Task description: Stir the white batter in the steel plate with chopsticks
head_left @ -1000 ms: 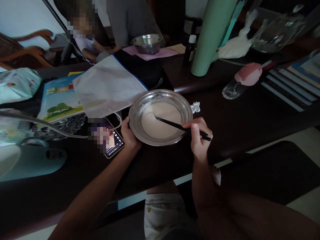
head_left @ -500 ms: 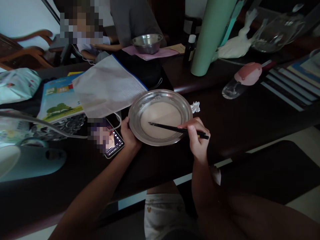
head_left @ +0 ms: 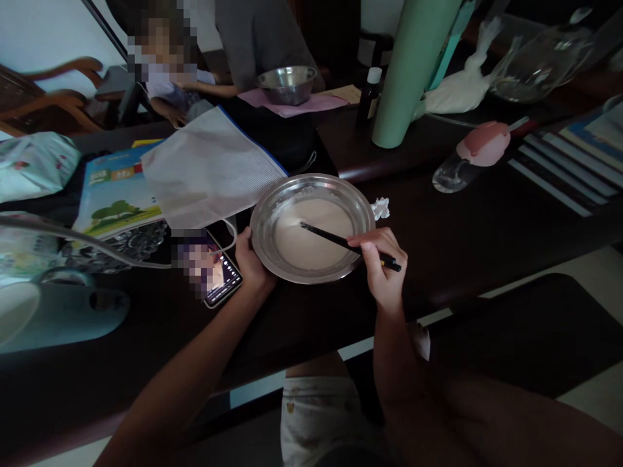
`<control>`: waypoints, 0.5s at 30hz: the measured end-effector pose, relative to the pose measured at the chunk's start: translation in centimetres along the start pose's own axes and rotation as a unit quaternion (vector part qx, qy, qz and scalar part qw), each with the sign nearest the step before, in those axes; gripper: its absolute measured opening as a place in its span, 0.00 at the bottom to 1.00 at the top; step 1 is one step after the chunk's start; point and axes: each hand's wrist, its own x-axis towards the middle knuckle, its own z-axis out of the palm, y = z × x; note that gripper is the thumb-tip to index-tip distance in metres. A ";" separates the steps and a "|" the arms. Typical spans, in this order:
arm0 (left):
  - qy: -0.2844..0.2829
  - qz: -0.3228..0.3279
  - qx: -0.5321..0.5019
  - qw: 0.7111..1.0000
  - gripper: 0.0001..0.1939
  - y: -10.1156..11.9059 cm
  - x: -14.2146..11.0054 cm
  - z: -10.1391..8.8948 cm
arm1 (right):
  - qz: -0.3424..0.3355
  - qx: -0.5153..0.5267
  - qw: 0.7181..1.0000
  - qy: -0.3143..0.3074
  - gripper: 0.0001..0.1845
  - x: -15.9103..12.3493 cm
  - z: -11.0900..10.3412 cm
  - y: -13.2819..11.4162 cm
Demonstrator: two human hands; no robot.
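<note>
A shallow steel dish (head_left: 265, 214) holding pale batter (head_left: 311, 243) sits on the dark table (head_left: 467, 227) in front of me. My right hand (head_left: 382, 266) is closed on black chopsticks (head_left: 331, 238) whose tips rest in the batter near the dish's upper left. My left hand (head_left: 250, 263) grips the dish's left rim, fingers curled around it.
A lit phone (head_left: 214, 269) lies just left of my left hand. Behind it are a white mesh pouch (head_left: 209, 168) and a picture book (head_left: 114, 194). A green cylinder (head_left: 409, 71), a pink-lidded bottle (head_left: 467, 155), stacked books (head_left: 574, 162) and a steel bowl (head_left: 287, 84) stand farther back. Another person sits across.
The chopstick tips swept from the batter's upper left down toward the lower left and back up. My left hand stayed on the rim.
</note>
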 end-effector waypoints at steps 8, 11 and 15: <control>0.005 -0.008 -0.009 1.000 0.17 0.3 -0.5 0.4 | 0.008 0.039 0.999 -0.024 0.20 -0.1 0.0 0.1; 0.015 -0.008 0.001 1.000 0.15 0.2 -0.3 0.3 | 0.014 0.024 1.000 0.007 0.19 -0.1 0.0 0.1; -0.008 -0.002 0.017 1.000 0.12 0.0 0.1 -0.2 | 0.012 0.037 0.999 0.035 0.24 -0.2 0.0 0.2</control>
